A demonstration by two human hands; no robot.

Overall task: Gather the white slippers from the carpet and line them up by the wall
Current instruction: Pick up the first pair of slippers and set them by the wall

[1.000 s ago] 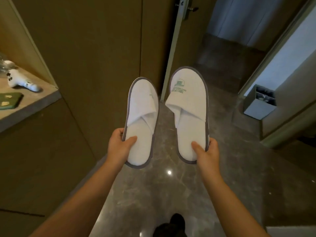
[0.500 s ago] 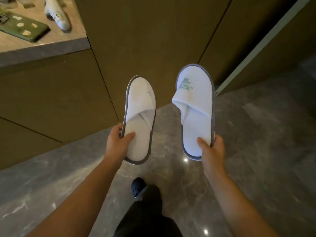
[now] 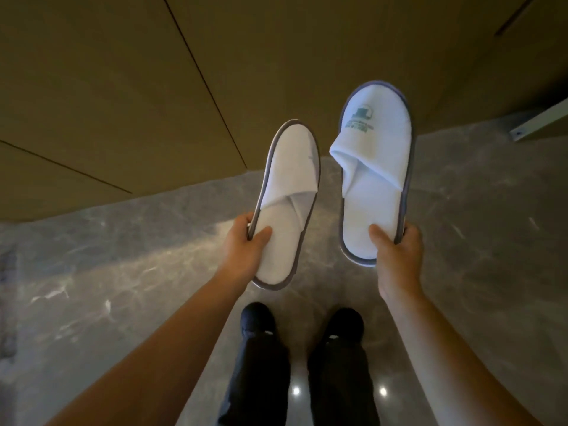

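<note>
I hold two white slippers with grey trim in the air above the grey marble floor [image 3: 129, 272]. My left hand [image 3: 246, 247] grips the heel end of the plain left slipper [image 3: 290, 179], thumb on the insole. My right hand [image 3: 396, 256] grips the heel end of the right slipper [image 3: 375, 155], which carries a green logo on its toe cover. Both slippers point toes away from me toward the brown panelled wall [image 3: 215, 72]. The right slipper is held a little higher and farther than the left.
The brown wall meets the floor along a slanted line just beyond the slippers. My two dark shoes and trouser legs [image 3: 307, 364] stand below my hands. A pale door edge [image 3: 541, 121] juts in at the right.
My view has tilted down and turned toward the wall; the shelf at upper left has left the frame and both my feet now show. Both hands keep their grip on the slippers.
</note>
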